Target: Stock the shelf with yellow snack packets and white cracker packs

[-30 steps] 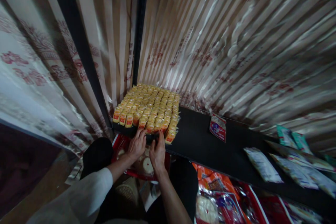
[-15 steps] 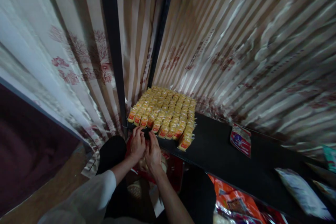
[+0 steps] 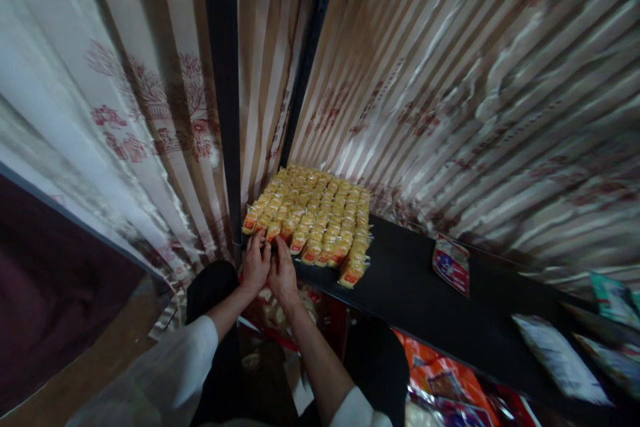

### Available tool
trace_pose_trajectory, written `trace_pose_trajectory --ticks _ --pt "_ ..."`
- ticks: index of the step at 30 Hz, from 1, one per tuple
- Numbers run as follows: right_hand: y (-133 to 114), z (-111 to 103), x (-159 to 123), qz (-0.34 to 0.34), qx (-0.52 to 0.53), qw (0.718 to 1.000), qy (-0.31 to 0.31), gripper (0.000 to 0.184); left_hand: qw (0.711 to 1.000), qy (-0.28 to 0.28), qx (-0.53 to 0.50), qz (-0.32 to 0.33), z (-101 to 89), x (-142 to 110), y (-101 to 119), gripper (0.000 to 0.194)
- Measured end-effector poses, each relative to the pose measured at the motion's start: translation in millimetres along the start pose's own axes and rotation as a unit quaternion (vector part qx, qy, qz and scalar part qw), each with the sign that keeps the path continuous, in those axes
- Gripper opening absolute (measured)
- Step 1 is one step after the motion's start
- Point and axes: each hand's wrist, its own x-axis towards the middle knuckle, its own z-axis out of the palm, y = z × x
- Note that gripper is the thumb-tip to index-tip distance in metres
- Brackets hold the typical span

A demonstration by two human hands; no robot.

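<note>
Small yellow snack packets (image 3: 320,213) with red labels stand in tight rows at the far left end of the black shelf (image 3: 400,280). At the front left of these rows, my left hand (image 3: 257,265) has its fingers bent forward against the front packets. Close beside it, my right hand (image 3: 283,275) reaches to the same spot, fingers together. A front packet (image 3: 273,232) shows between the fingertips of both hands. The backs of my hands partly hide what the fingers hold.
Further right on the shelf lie a red and purple pouch (image 3: 451,265), a white packet (image 3: 560,357) and a green packet (image 3: 615,300). Below are orange bags (image 3: 440,373) and a red container (image 3: 337,330). A black post (image 3: 223,80) and pleated curtains (image 3: 425,80) enclose the corner.
Both hands have moved forward and slightly left, from the shelf's front edge up against the front packets. The rows look nearly the same. The view has shifted slightly.
</note>
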Motion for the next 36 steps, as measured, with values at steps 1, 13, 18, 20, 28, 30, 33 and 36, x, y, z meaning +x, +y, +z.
trace_pose_trajectory --ticks 1,13,18,20,28,30,33,36 --pt "-1.7 -0.9 -0.2 -0.001 0.002 1.000 0.003 0.051 1.000 0.003 -0.002 0.000 0.1 0.6 0.2 0.037" --pt "-31.1 -30.4 -28.2 0.019 0.043 0.998 0.036 0.046 0.999 0.013 -0.037 0.015 -18.3 -11.3 30.6 0.025" --pt "-26.6 -72.8 -55.4 0.042 0.030 0.995 0.088 0.038 0.995 -0.056 -0.053 0.070 -2.2 -41.1 54.6 0.019" --pt "-19.2 -89.4 -64.4 0.058 0.018 0.993 0.103 0.036 0.992 -0.083 -0.052 0.083 11.8 -50.8 65.4 0.019" --pt "27.4 -142.1 -76.3 0.126 -0.093 0.956 0.249 0.044 0.986 -0.148 0.004 0.077 68.7 -70.7 102.3 0.026" --pt "42.2 -150.3 -71.6 0.144 -0.103 0.950 0.258 0.050 0.987 -0.147 0.021 0.069 77.7 -71.7 106.6 0.028" --pt "61.9 -156.5 -62.8 0.152 -0.103 0.952 0.243 0.056 0.988 -0.136 0.043 0.060 85.2 -70.7 109.3 0.030" --pt "74.3 -157.8 -56.2 0.152 -0.097 0.961 0.210 0.061 0.989 -0.123 0.069 0.053 85.5 -66.7 108.3 0.030"
